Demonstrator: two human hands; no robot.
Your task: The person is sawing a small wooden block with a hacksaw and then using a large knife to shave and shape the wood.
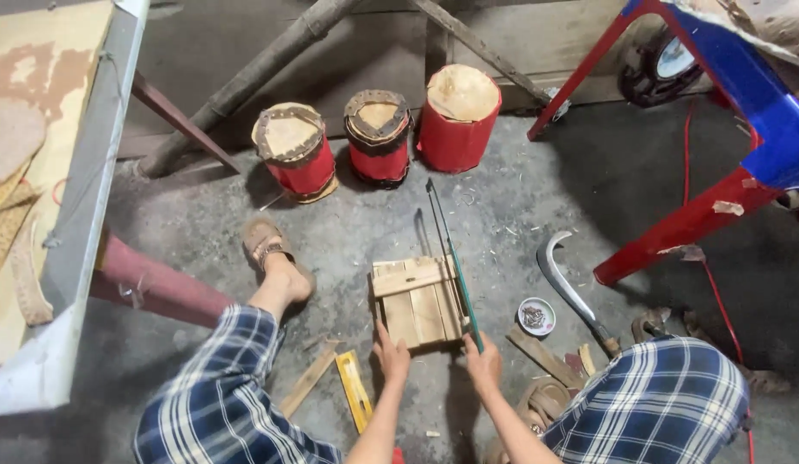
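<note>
Pointing away from the hands, green saw (455, 258) crosses wooden frame (417, 302).

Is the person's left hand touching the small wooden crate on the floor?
Touching: the head view shows the left hand pressed against the wooden crate's near edge.

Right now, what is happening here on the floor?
A person sits on the concrete floor with a small wooden crate between their legs. The left hand steadies the crate's near edge, while the right hand holds a hacksaw laid along the crate's right side. Three red drums stand beyond it; a curved sickle lies to the right.
</note>
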